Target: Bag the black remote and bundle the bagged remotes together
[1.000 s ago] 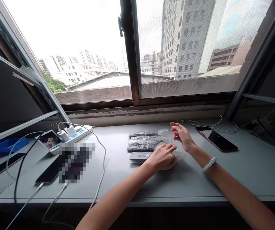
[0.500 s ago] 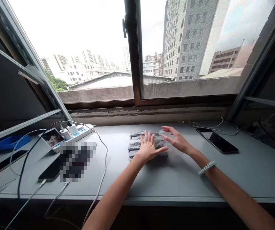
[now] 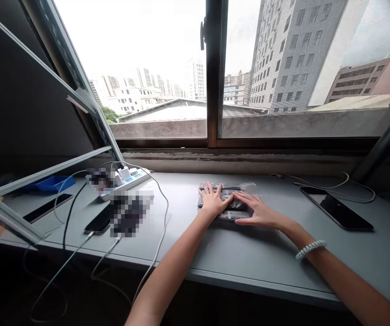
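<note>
Several dark, flat, elongated items in clear plastic wrapping (image 3: 230,214) lie side by side on the grey table (image 3: 269,258). What the items are, I cannot make out. Flat on the left part of the wrapping rests my left hand (image 3: 212,200), its fingers spread. My right hand (image 3: 257,211) lies on the right part, fingers stretched out and thumb apart, with its fingertips close to my left thumb. Both palms hide much of the bundle. A pale coiled band (image 3: 310,249) circles my right wrist.
A dark phone (image 3: 336,208) lies at the right, near a white cable. To the left are a white power strip (image 3: 130,182) with plugs, phones on charging cables (image 3: 98,219), a blue tray (image 3: 55,183) and a metal frame. Part of another person's skin shows at the far left edge.
My right hand has come down from above the wrapped items onto their right side. My left hand stays spread on them. The view has turned slightly left.
</note>
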Demonstrator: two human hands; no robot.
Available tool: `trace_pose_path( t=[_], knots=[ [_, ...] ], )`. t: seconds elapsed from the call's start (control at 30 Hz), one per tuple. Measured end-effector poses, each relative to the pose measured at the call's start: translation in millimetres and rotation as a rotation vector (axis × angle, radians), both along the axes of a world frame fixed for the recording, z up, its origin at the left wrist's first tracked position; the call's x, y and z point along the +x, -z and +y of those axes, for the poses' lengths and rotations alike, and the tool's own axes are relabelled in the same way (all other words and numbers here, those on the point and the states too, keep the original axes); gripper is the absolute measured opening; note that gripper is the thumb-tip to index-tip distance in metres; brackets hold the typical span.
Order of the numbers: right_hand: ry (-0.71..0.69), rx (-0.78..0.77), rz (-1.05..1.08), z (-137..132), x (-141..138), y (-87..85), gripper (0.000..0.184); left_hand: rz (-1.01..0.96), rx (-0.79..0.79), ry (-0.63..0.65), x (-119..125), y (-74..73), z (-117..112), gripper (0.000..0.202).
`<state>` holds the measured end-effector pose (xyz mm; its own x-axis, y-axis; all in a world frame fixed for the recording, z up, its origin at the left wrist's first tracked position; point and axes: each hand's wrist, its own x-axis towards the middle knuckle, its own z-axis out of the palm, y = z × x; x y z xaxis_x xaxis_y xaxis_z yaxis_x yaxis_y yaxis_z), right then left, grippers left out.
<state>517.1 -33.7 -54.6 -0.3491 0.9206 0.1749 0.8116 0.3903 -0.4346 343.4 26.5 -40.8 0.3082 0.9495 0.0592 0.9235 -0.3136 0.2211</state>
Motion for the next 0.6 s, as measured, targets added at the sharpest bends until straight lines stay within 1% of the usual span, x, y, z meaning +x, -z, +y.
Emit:
trace_pose_path(
  t=[0.1,0.2,0.37,0.4,0.43,0.5,0.57,0.6],
  knots=[
    [0.023,-0.007,0.004,4,3,5.1,0.090,0.000,-0.004,0.011,1,1.5,1,0.083],
    [0.038,-0.011,0.005,9,7,8.5,0.088,0.006,0.018,0.032,2,1.8,4,0.078],
    [0.085,-0.029,0.001,13,11,8.5,0.086,-0.021,0.014,0.108,1,0.0,13,0.068],
    [0.094,-0.038,0.009,13,11,8.0,0.085,-0.034,0.010,0.107,0,-0.7,14,0.067],
    [0.096,-0.049,0.022,13,11,7.4,0.085,-0.045,0.005,0.084,-1,-1.3,14,0.067],
    [0.098,-0.077,0.057,13,11,6.4,0.086,-0.055,-0.013,-0.020,-2,-2.4,12,0.071],
    [0.125,-0.109,0.097,11,11,6.0,0.093,-0.058,-0.047,-0.122,-3,-3.2,10,0.074],
    [0.151,-0.122,0.118,11,11,5.9,0.097,-0.059,-0.064,-0.146,-3,-3.4,8,0.075]
  ],
)
